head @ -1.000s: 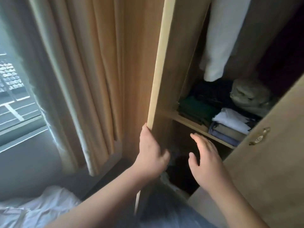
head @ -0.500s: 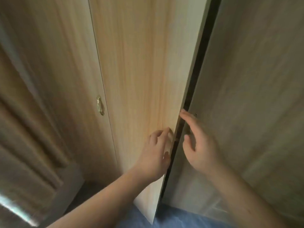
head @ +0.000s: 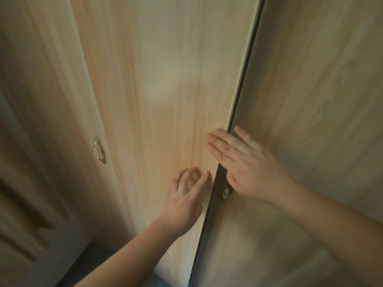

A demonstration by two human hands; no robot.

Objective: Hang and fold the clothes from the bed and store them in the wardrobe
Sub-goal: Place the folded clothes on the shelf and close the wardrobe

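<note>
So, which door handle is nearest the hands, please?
The small handle on the darker right door, just below the right hand; the other handle hangs far left.

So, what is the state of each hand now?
Left hand: open, fingers loosely curled, holding nothing.
Right hand: open, flat against the right wardrobe door.

Wardrobe doors point(head: 165, 79) have swung almost shut

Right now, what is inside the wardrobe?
Only a dark gap shows between the left door and right door. The right hand lies flat across it; the left hand touches the left door. Any contents are covered.
</note>
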